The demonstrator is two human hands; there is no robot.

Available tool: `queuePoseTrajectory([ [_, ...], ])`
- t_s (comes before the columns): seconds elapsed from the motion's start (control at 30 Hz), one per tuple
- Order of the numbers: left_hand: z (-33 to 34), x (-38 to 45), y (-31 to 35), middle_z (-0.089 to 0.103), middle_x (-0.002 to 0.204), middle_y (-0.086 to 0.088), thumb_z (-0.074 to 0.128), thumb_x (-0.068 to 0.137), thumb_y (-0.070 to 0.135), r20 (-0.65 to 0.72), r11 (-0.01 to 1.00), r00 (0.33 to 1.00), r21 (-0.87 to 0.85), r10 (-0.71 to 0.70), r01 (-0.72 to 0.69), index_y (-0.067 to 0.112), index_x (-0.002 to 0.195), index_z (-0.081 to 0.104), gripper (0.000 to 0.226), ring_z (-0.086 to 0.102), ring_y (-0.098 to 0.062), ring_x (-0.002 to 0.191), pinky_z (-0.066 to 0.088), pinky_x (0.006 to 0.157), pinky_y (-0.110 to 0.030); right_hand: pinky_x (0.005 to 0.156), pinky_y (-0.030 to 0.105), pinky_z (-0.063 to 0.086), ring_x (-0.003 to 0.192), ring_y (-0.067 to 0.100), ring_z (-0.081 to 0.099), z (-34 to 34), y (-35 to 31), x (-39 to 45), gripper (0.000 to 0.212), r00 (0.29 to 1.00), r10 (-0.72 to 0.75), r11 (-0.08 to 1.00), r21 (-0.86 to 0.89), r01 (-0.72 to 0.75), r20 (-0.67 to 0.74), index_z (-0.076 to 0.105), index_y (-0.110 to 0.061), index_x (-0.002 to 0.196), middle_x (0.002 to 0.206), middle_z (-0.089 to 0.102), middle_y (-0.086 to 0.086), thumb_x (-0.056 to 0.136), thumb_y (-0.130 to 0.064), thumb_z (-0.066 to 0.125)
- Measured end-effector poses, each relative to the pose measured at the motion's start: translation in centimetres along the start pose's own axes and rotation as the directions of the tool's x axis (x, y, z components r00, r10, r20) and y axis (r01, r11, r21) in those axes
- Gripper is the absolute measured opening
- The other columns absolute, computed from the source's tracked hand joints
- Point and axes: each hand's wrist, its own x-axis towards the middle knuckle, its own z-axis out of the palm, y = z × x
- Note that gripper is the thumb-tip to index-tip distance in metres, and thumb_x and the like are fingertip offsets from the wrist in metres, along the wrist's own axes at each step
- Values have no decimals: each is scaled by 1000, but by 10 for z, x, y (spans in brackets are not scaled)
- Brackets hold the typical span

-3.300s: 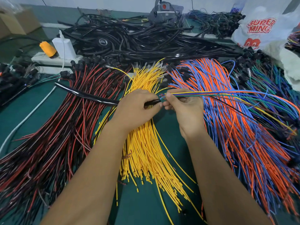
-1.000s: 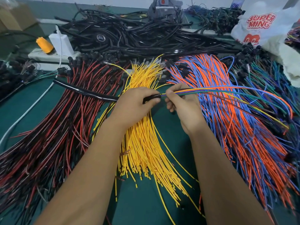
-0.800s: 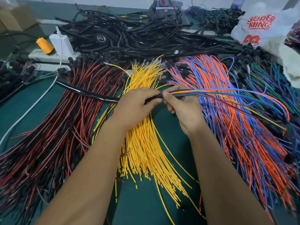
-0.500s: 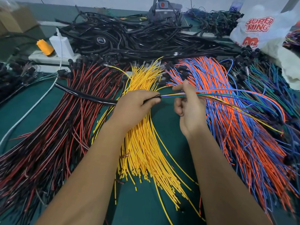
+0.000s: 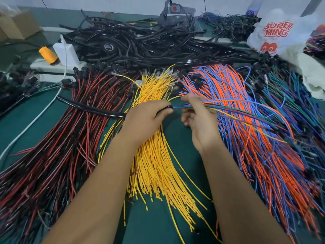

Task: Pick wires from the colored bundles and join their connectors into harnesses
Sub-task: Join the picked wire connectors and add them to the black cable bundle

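Gripping black sleeve [image 5: 98,110], left hand [image 5: 146,120]; right hand [image 5: 198,120] pinches coloured wires [image 5: 228,104].

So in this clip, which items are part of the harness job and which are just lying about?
In use:
left hand gripping the black sleeved cable
right hand holding the loose coloured wires
yellow bundle
orange-and-blue bundle
red-and-black bundle

Lying about:
white plastic bag
orange spool
cardboard box
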Motion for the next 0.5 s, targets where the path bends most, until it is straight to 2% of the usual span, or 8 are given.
queuePoseTrajectory([
  [0.07, 0, 0, -2, 58, 79, 12, 47, 98, 39, -29, 999, 1000, 53, 3, -2, 28, 95, 61, 18, 49, -6, 75, 37, 58, -31, 48, 21, 39, 46, 12, 52, 0, -2, 1, 22, 999, 5, 997, 78, -1, -50, 64, -11, 76, 60, 59, 0, 95, -21, 58],
  [0.17, -1, 1, -3, 62, 88, 9, 50, 97, 39, -45, 996, 999, 87, 20, -16, 25, 103, 65, 21, 54, -16, 86, 40, 64, -32, 51, 23, 45, 50, 14, 59, -1, -4, 1, 24, 999, -25, 990, 138, 30, -38, 61, -10, 74, 66, 65, 0, 96, -18, 56],
  [0.3, -3, 4, -2, 65, 90, -2, 58, 93, 31, -57, 984, 997, 169, 58, -47, 20, 106, 68, 20, 57, -28, 91, 43, 77, -42, 57, 26, 49, 59, 20, 62, -2, -4, 0, 38, 995, -81, 985, 156, 72, 53, 62, -7, 68, 72, 67, 11, 100, -24, 50],
  [0.4, -4, 3, -2, 67, 88, -1, 60, 91, 27, -112, 979, 990, 196, 81, -58, 21, 105, 70, 18, 60, -29, 90, 37, 77, -40, 59, 27, 49, 62, 22, 62, -4, -3, 0, 46, 984, -133, 981, 156, 113, 122, 63, -11, 62, 73, 69, 13, 102, -24, 46],
  [0.5, -6, 2, 1, 69, 86, -1, 60, 90, 25, -138, 986, 986, 155, 88, -66, 20, 104, 71, 18, 61, -28, 87, 38, 78, -41, 61, 27, 50, 65, 22, 62, -6, -1, 1, 46, 976, -162, 981, 135, 142, 147, 64, -11, 63, 75, 70, 13, 102, -24, 43],
])
